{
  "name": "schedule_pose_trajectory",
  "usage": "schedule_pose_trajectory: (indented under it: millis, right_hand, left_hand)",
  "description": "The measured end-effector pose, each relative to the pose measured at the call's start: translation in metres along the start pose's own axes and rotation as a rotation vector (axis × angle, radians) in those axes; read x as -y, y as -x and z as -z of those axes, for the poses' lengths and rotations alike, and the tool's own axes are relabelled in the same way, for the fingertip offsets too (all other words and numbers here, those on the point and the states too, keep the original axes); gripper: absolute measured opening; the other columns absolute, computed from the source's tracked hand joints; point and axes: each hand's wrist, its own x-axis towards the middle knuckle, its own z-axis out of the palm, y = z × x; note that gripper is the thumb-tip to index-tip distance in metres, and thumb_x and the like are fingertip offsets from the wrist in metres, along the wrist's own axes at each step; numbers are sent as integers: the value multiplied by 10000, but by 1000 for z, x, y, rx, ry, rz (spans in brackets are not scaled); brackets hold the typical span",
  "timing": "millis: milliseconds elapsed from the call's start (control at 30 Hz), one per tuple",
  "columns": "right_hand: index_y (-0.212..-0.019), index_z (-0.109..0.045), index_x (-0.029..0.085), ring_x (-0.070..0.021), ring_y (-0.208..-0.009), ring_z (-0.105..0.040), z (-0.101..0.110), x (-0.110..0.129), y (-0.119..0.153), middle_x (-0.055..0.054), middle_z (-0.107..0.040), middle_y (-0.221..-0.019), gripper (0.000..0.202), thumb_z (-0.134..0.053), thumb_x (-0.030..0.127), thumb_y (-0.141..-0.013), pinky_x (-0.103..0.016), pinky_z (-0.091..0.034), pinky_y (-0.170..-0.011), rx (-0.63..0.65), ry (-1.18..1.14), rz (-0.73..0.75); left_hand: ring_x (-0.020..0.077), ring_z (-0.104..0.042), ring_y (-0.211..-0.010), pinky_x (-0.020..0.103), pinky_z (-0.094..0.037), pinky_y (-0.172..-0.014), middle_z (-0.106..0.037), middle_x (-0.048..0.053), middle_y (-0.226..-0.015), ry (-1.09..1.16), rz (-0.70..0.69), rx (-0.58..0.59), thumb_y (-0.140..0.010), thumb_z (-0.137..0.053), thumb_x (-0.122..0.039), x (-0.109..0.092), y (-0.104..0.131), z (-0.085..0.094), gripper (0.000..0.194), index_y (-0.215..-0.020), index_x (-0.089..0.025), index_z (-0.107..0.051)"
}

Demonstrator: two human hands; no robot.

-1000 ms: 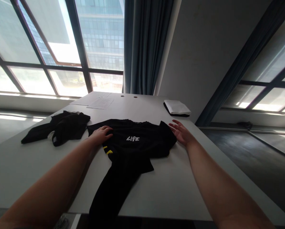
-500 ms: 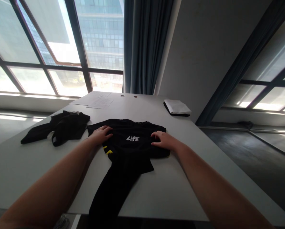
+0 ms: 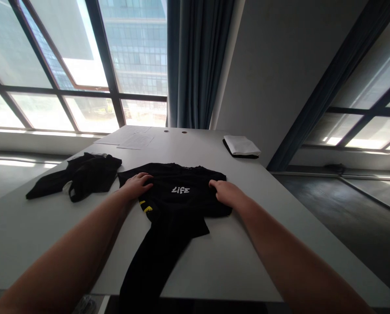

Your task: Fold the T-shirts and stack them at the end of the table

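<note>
A black garment [image 3: 178, 205] with white lettering and yellow marks lies spread on the white table [image 3: 240, 261]. One black part of it hangs toward the near edge. On its left side rests my left hand [image 3: 137, 185], fingers apart on the cloth. My right hand [image 3: 225, 191] is at the right side of the garment, its thumb and index finger pressed together on the black fabric; the other fingers are curled under and partly hidden.
To the left lies a crumpled black garment [image 3: 90, 174] with a bit of white. Paper sheets [image 3: 136, 140] are at the far left of the table, and a folded white cloth [image 3: 241, 145] sits on something black at the far right. Windows and a curtain [image 3: 196, 65] stand beyond.
The fingers of my right hand have closed from a spread pose into a pinch on the fabric. My left hand stays on the garment. The view has shifted slightly.
</note>
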Motion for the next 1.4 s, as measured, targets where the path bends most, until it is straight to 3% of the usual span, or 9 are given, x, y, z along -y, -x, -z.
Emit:
schedule_pose_trajectory:
  millis: [167,267,367,500,633,867,1100,1233,1400]
  right_hand:
    - [-1053,-684,189,-261,-911,-656,19,-42,0,-113,-720,-975,247,-590,119,-836,-322,-419,-749,-104,-24,-278]
    - [-1171,-641,128,-322,-994,-639,26,-62,8,-206,-681,-1093,322,-607,125,-851,-378,-444,-800,-115,22,-462]
    - [-1256,-578,98,-386,-1145,-571,25,-58,13,-272,-586,-1247,363,-526,125,-898,-440,-469,-846,-277,88,-529]
    - [-1221,-582,113,-364,-1182,-536,13,-31,5,-242,-564,-1265,319,-503,168,-917,-442,-469,-927,-421,97,-369]
    - [-1206,-638,169,-308,-1182,-574,-9,-20,-9,-163,-613,-1258,311,-555,255,-919,-395,-436,-1036,-191,-11,-67]
    - [-1517,-466,152,-360,-1252,-608,-27,-53,-27,-231,-565,-1415,553,-413,251,-976,-467,-475,-1011,-24,-129,-471]
    - [-1310,-708,181,-384,-1348,-544,-17,-70,-26,-207,-628,-1412,454,-503,219,-906,-607,-317,-1154,99,-21,-564]
    - [-1381,-659,137,-355,-1503,-363,-24,-55,-25,-208,-462,-1587,495,-466,186,-928,-592,-229,-1216,-67,87,-430]
    - [-1503,-533,127,-313,-1460,-447,-43,-38,-32,-192,-458,-1596,555,-434,388,-1023,-452,-344,-1186,-57,-35,-197]
  left_hand:
    - [318,-480,-1419,483,-370,-1189,-488,50,-1564,16,8,-3,-946,-489,-563,-2,1,2,555,-1439,-326,-581]
    - [314,-491,-1411,469,-380,-1184,-496,55,-1554,6,4,-4,-948,-486,-560,-3,2,3,559,-1443,-317,-579]
    - [308,-495,-1408,453,-396,-1170,-507,57,-1546,-8,11,-12,-954,-479,-553,-4,2,3,551,-1439,-312,-581]
    - [306,-479,-1423,465,-389,-1172,-491,46,-1564,-24,50,-10,-969,-457,-561,-7,3,4,539,-1446,-338,-574]
    - [308,-485,-1417,465,-381,-1176,-483,41,-1574,-39,83,-5,-969,-458,-570,-11,4,5,539,-1447,-350,-573]
    - [386,-390,-1466,699,-301,-1160,-420,52,-1623,-19,163,31,-972,-423,-603,-22,9,11,564,-1480,-383,-526]
    - [443,-325,-1487,786,-324,-1084,-369,73,-1657,-30,289,73,-984,-367,-619,-38,14,19,594,-1528,-405,-470]
    - [442,-310,-1500,767,-334,-1085,-354,77,-1667,-48,316,95,-990,-342,-624,-41,16,21,611,-1550,-399,-439]
    - [378,-359,-1494,628,-302,-1179,-417,105,-1632,-120,212,26,-1007,-355,-609,-41,16,19,612,-1527,-320,-498]
